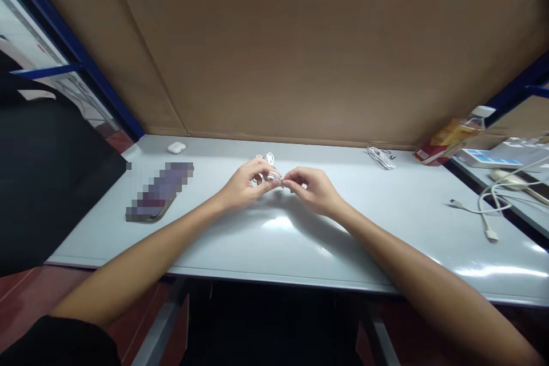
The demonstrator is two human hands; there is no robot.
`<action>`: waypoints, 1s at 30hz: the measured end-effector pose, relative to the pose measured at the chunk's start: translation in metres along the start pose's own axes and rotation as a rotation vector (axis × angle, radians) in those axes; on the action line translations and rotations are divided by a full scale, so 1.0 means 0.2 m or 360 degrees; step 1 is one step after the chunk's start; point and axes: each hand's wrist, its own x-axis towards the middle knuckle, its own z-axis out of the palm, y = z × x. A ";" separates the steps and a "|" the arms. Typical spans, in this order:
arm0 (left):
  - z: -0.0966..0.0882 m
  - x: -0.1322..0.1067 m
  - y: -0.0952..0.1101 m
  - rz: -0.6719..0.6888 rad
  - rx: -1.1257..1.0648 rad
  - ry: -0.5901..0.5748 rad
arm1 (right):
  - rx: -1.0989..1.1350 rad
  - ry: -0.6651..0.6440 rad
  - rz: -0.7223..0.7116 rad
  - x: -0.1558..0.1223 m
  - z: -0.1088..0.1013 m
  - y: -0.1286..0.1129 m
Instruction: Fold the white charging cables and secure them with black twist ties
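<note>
A small coiled white cable (273, 175) is held over the middle of the table. My left hand (246, 184) is closed around the coil, thumb and fingers pinching it. My right hand (312, 189) meets it from the other side, with thumb and forefinger pinched at the cable's right end. The fingertips of both hands nearly touch. Loops of white cable show just behind my left fingers. What exactly lies between the right fingertips is too small to make out clearly.
On the grey table (240, 251) are a white earbud case (176, 147), a blurred phone (160, 194) and another bundled white cable (380, 158). A drink bottle (450, 138) leans at the back right. Loose white cables (484, 211) trail over the right side. A brown panel (291, 57) stands behind.
</note>
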 end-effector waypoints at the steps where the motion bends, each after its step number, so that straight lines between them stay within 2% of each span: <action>1: 0.00 0.00 0.00 -0.0002 -0.0023 0.0023 | -0.0001 -0.0032 -0.0030 -0.01 0.00 -0.02; 6: 0.01 0.00 0.02 -0.0369 -0.0483 -0.0002 | -0.0043 -0.0090 -0.0154 -0.04 0.02 -0.09; 9: 0.02 0.01 0.01 -0.0534 -0.0580 -0.0096 | -0.0035 -0.0094 -0.0174 -0.04 0.01 -0.10; 13: 0.02 0.01 -0.02 -0.0642 -0.0593 -0.0231 | 0.0051 -0.0039 -0.0112 -0.02 -0.01 -0.08; 16: 0.04 0.00 -0.01 -0.0600 -0.0677 -0.0427 | 0.0184 0.0049 -0.0015 0.00 -0.03 -0.06; 18: 0.05 -0.01 0.01 -0.0505 -0.0605 -0.0477 | 0.0244 0.0070 0.0022 0.01 -0.04 -0.04; 20: 0.07 -0.02 0.04 -0.0495 -0.0474 -0.0429 | 0.0275 0.0062 0.0047 0.02 -0.05 -0.01; 23: 0.08 -0.01 0.04 -0.0636 -0.0544 -0.0441 | 0.0212 0.0075 0.0023 0.03 -0.05 0.02; 26: 0.08 0.00 0.02 -0.0783 -0.0558 -0.0422 | 0.0005 0.0081 -0.0109 0.03 -0.05 0.05; 28: 0.08 0.00 0.01 -0.0764 -0.0383 -0.0368 | -0.0124 0.0049 -0.0185 0.04 -0.05 0.09; 30: 0.08 -0.01 0.00 -0.0624 -0.0088 -0.0296 | -0.0220 0.0012 -0.0183 0.05 -0.05 0.13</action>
